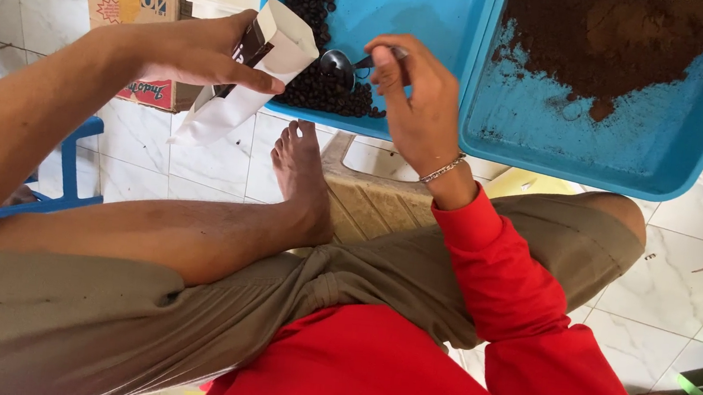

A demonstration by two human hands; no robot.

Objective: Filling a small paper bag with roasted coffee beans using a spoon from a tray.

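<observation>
White pouch [242, 81] gripped in left hand [201, 51], just beside spoon [344, 62] pinched by right hand [418, 100].

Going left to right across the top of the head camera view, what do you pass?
Cardboard box → left hand → white paper pouch → spoon over dark beans → right hand → blue tray of brown powder.

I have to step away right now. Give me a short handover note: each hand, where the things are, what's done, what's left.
Left hand: holds the white pouch open, tilted toward the tray.
Right hand: grips a dark spoon, its bowl at the beans.
Dark beans lie in the left blue tray; brown powder fills the right blue tray.
Done: pouch is open. How full it is cannot be seen.
Left: beans remain in the tray; pouch unsealed.
</observation>
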